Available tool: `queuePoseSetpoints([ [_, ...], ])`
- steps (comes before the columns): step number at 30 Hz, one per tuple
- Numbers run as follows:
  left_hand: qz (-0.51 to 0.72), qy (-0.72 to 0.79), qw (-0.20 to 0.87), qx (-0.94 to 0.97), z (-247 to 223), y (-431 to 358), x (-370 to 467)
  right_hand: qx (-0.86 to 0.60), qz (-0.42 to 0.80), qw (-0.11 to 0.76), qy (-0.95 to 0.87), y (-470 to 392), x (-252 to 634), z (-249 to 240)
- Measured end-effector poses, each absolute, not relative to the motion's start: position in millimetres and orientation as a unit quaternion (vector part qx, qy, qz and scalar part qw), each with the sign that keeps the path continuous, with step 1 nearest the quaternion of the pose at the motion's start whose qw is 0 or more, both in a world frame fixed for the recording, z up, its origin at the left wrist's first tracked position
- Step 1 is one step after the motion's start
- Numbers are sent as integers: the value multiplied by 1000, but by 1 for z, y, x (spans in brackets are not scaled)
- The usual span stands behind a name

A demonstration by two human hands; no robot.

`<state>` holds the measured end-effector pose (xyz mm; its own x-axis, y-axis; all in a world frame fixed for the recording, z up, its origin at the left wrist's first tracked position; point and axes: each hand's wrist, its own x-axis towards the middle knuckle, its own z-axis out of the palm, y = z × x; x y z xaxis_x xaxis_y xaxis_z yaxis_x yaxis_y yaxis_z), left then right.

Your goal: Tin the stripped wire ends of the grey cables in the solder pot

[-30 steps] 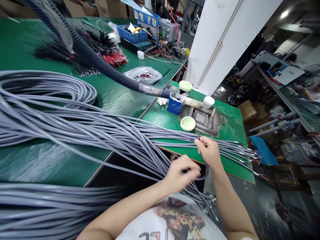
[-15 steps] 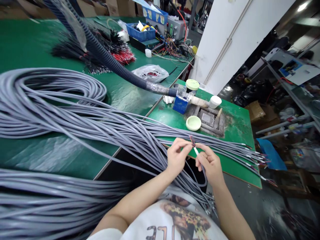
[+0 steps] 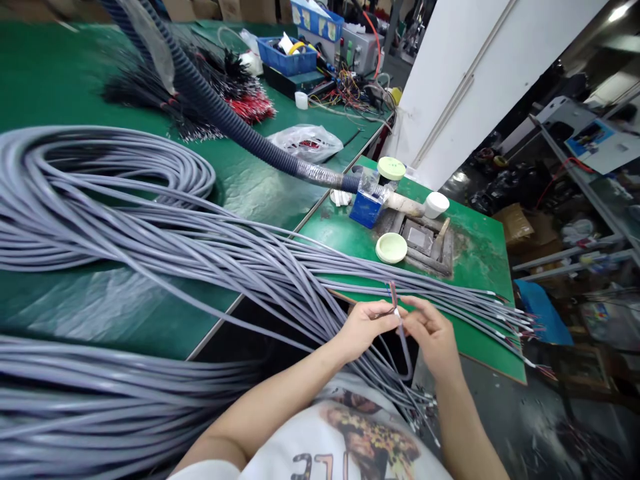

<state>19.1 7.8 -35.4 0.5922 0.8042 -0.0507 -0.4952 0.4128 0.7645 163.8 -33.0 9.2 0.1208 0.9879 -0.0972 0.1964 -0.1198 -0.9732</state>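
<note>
Between my two hands a grey cable end (image 3: 403, 343) stands up, its thin coloured wires (image 3: 393, 293) fanned above a white band. My left hand (image 3: 369, 325) is closed on the cable end near that band, thumb and fingers pinched together. From the other side my right hand (image 3: 431, 331) touches the cable with bent fingers; whether it grips anything is blurred. Beneath and behind the hands run many grey cables (image 3: 280, 267), whose stripped ends (image 3: 520, 323) lie at the right of the green board.
A large grey coil (image 3: 100, 153) covers the left of the green table. On the board (image 3: 480, 260) are a pale green dish (image 3: 391, 248), a white cup (image 3: 436, 204), a blue box (image 3: 366, 209) and a sooty metal tray (image 3: 425, 241). A dark corrugated hose (image 3: 240, 133) crosses above the table.
Both hands have moved slightly down and right with the cable end. The wires now point more upright, and my right hand has shifted its fingers off the grey sheath. The view has turned slightly.
</note>
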Motion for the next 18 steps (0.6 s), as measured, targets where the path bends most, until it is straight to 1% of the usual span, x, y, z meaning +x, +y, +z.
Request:
queuePoseSetpoints([
  [4,350,210,818,404,-30,6,14,-603,416,391,-558,-20,179,24],
  [6,336,203,827,402,-29,4,14,-595,412,385,-572,-14,175,29],
  [9,339,206,827,398,-29,3,13,-592,383,439,-558,-6,165,27],
  [13,371,243,804,397,-32,4,7,-597,353,544,-472,4,168,18],
  [14,376,252,800,395,-33,5,6,-601,346,555,-459,6,170,18],
  [15,379,260,798,391,-35,5,5,-606,343,548,-463,7,171,18],
  [16,380,265,798,387,-37,4,5,-612,346,523,-482,7,172,20],
  [18,380,265,797,387,-41,4,5,-618,362,440,-541,4,168,24],
])
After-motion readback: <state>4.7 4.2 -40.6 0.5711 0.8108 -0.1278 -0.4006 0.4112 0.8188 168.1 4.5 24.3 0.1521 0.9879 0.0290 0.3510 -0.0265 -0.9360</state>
